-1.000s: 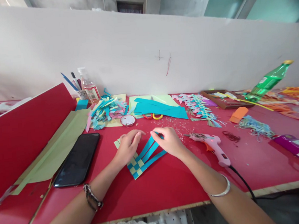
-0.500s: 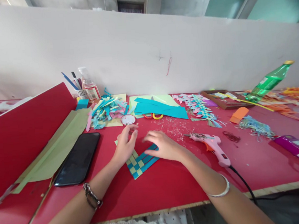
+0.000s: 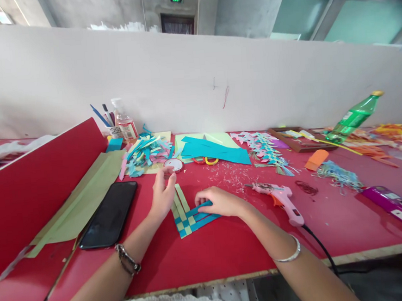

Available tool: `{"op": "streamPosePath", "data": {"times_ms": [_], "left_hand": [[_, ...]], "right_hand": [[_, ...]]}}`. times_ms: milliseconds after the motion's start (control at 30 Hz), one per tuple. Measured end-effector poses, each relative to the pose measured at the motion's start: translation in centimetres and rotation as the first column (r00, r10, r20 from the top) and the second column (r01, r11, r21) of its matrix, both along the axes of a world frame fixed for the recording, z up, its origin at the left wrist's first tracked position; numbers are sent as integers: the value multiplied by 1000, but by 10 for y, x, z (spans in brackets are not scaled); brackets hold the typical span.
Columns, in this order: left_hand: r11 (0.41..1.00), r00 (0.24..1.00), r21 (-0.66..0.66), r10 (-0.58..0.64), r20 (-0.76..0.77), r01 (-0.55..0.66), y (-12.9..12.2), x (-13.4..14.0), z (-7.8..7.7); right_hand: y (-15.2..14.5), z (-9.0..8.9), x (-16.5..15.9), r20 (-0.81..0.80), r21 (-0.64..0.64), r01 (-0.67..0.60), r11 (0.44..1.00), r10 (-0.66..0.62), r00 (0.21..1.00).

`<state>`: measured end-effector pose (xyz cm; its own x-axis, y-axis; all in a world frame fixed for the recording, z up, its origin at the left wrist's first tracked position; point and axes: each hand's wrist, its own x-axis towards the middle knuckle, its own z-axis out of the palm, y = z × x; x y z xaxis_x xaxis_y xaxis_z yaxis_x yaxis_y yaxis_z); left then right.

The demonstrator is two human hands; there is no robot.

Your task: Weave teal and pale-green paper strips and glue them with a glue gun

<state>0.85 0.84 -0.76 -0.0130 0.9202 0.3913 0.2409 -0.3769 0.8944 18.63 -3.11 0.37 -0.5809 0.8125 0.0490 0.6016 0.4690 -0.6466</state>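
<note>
A small woven piece of paper strips point(image 3: 185, 226), blue and pale green in a checkered corner, lies on the red table in front of me. Its loose green strips point away from me, its loose blue strips to the right. My left hand point(image 3: 163, 195) is just left of the green strips, thumb and fingers apart, with nothing visible in it. Over the blue strips, my right hand point(image 3: 221, 201) has its fingers curled down, closed on a blue strip; the fingertips are partly hidden.
A black phone point(image 3: 109, 215) lies to the left beside green paper sheets point(image 3: 75, 197). Cut paper strips point(image 3: 147, 153), a tape roll point(image 3: 173, 165) and blue paper point(image 3: 215, 150) sit behind. On the right are a pink glue gun point(image 3: 277, 198) with a cord, and a leaning green bottle point(image 3: 355, 117).
The view has tilted upward. My left hand has drawn off the weave, uncovering the green strips, and my right hand's fingers have curled in over the blue strips.
</note>
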Motion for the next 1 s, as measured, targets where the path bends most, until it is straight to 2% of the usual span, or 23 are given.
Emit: {"op": "streamPosePath", "data": {"times_ms": [100,267,300,333,367,400,433,467,500,733,900,1000], "left_hand": [[996,996,-6,89,5,-89,4,-6,0],[976,974,3,218,-62,-218,9,-16,4],[980,977,3,201,-76,-201,9,-17,5],[991,988,-23,129,-84,-132,9,-18,6],[997,996,-76,4,-87,-10,8,-18,7],[980,985,-143,-154,-81,141,7,-17,9],[937,951,-206,-301,-71,281,5,-16,10],[892,912,-248,-405,-67,378,3,-16,10],[864,885,-268,-460,-76,426,2,-15,11],[883,891,-241,-438,-118,402,4,-14,7],[892,910,-229,-411,-53,390,3,-16,16],[846,869,-237,-495,-16,477,-7,-13,27]], "right_hand": [[-1,4,-1,-93,-36,16,999,-19,996],[-2,9,-3,-229,74,147,986,-127,965],[-2,9,-4,-248,96,180,979,-152,957],[-2,8,-4,-261,113,209,971,-174,950],[-2,8,-5,-270,126,233,964,-193,943],[-1,6,-5,-279,135,252,958,-207,938],[-1,5,-5,-290,139,267,954,-219,932],[0,4,-6,-300,139,279,950,-228,926],[0,2,-6,-312,133,288,948,-236,920],[3,1,-9,-359,86,321,943,-272,893],[-15,19,-5,-391,145,416,898,-334,858],[-37,31,2,-388,60,440,896,-385,837]]}}
